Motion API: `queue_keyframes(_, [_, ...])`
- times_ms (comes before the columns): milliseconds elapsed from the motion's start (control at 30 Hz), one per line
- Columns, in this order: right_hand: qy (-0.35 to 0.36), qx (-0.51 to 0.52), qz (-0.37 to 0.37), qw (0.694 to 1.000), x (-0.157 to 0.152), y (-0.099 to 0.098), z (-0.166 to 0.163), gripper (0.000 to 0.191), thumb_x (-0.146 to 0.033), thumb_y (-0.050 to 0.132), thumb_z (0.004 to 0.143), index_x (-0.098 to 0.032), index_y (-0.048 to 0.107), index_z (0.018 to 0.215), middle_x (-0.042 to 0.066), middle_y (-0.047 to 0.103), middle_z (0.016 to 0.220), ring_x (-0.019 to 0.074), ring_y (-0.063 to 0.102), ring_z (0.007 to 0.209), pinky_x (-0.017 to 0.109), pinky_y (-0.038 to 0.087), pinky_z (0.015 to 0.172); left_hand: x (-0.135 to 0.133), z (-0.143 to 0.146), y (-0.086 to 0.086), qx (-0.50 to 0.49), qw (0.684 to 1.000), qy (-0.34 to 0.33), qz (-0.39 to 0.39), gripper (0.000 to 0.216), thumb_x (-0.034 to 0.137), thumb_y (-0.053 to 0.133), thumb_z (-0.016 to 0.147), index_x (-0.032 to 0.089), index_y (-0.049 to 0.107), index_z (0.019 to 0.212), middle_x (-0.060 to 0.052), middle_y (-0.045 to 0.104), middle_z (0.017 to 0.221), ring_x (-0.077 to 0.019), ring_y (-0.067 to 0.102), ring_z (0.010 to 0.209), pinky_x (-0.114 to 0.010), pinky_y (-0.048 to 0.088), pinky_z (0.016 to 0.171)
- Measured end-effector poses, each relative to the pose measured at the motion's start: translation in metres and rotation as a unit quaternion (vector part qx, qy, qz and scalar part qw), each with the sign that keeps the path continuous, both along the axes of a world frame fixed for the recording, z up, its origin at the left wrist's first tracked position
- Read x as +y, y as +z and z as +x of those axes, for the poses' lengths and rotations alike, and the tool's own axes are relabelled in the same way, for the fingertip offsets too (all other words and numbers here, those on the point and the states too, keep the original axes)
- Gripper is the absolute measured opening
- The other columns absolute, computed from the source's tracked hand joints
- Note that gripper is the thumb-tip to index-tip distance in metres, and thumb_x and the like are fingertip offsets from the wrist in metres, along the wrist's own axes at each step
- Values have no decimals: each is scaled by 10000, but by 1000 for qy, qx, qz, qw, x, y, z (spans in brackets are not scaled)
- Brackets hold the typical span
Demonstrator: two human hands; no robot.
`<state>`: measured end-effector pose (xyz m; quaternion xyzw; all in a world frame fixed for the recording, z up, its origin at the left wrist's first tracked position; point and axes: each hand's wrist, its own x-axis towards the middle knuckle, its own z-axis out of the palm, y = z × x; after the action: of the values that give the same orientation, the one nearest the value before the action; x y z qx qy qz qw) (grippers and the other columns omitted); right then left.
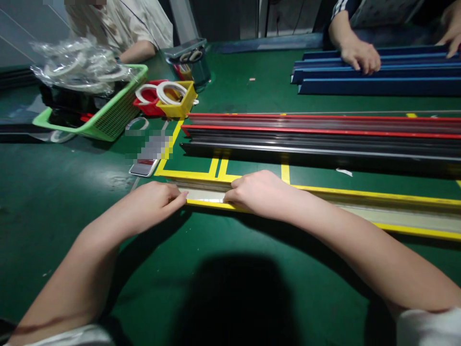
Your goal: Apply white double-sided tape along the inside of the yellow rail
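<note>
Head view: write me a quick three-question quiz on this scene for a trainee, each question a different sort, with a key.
1. Multiple choice: what colour are the edges of the long channel that the wearer's left hand and right hand are at?
a) blue
b) yellow
c) red

2. True or false: the green basket stands to the left of the small red bin in the picture.

3. Short answer: what lies under the co-worker's hand that comes out of the striped sleeve?

Key:
1. b
2. True
3. Long blue strips
</note>
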<state>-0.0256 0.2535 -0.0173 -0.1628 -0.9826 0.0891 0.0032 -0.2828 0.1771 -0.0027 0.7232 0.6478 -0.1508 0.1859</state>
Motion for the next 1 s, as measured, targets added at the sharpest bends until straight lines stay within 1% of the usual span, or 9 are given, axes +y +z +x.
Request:
queue_keyframes(133, [0, 1, -1, 1000, 0, 0, 0, 227, -180, 552, 878, -274, 720, 999, 22, 704, 848, 190, 675, 770, 278, 219, 500, 0, 2, -1, -19, 1000, 3, -6, 448, 450, 344, 922, 175, 645, 737, -63, 677, 752, -209, 599, 683, -311, 393, 665])
queue_keyframes(267, [-2, -12, -4, 1000, 0, 1, 0, 220, -196, 565, 877, -279, 718, 1012, 27, 700, 853, 190, 674, 781, 271, 253, 513, 3, 3, -3, -65, 998, -23, -8, 479, 468, 325, 940, 160, 655, 780, -69, 676, 795, -206, 602, 717, -307, 410, 699])
queue_keyframes(400, [-3, -10, 0, 1000, 0, 1, -1, 221, -200, 559, 881, -282, 719, 1010, 26, 699, 843, 190, 671, 758, 268, 239, 502, 4, 2, -6, -97, 995, -38, -4, 433, 437, 350, 943, 160, 644, 785, -61, 671, 805, -194, 591, 722, -295, 408, 705])
queue_keyframes(500, [-2, -2, -1, 1000, 0, 1, -1, 226, -195, 549, 885, -278, 720, 1008, 27, 702, 840, 192, 672, 757, 267, 229, 499, 5, 2, -8, -97, 994, -40, 1, 421, 433, 357, 948, 163, 623, 764, -52, 657, 785, -185, 580, 707, -287, 397, 685])
queue_keyframes(667, [-4, -3, -2, 1000, 0, 0, 0, 230, -194, 549, 887, -274, 722, 1015, 29, 704, 850, 192, 677, 776, 266, 256, 512, 6, 5, -9, -116, 992, -48, 2, 424, 427, 350, 955, 165, 587, 721, -35, 641, 755, -167, 569, 683, -276, 381, 664])
queue_keyframes(867, [-3, -7, -6, 1000, 0, 2, -1, 238, -188, 551, 882, -279, 725, 1016, 23, 708, 851, 195, 680, 768, 272, 238, 498, 8, 6, -10, -123, 991, -51, -3, 445, 433, 323, 969, 169, 572, 711, -29, 635, 747, -163, 568, 680, -274, 377, 662])
queue_keyframes(1000, [0, 3, -7, 1000, 0, 1, 0, 231, -186, 554, 878, -280, 727, 1000, 19, 711, 853, 197, 680, 777, 275, 251, 503, 9, 6, -13, -128, 991, -50, -1, 447, 438, 310, 975, 172, 571, 727, -34, 642, 767, -167, 566, 694, -277, 379, 673])
